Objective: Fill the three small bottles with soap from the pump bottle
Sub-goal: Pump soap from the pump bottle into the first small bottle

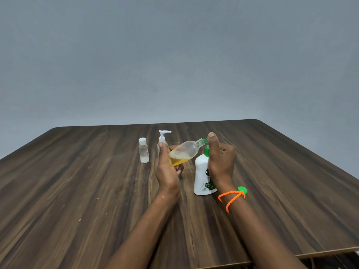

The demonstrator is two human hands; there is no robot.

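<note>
My left hand (167, 167) grips a clear small bottle (184, 152) tilted on its side, amber soap pooled in its lower end, its open neck against the green nozzle of the pump bottle. The white pump bottle (203, 175) with a green pump head stands on the table. My right hand (220, 160) is on top of its pump, thumb up by the nozzle. Behind my left hand stands a second small bottle (163, 139) with a white pump top, partly hidden. A third small clear bottle (144, 150) with a white cap stands to the left.
The dark wood table (77, 191) stretches wide on both sides; its far edge meets a grey wall and its right edge runs down at the right. An orange beaded band with a green tag (233, 197) is on my right wrist.
</note>
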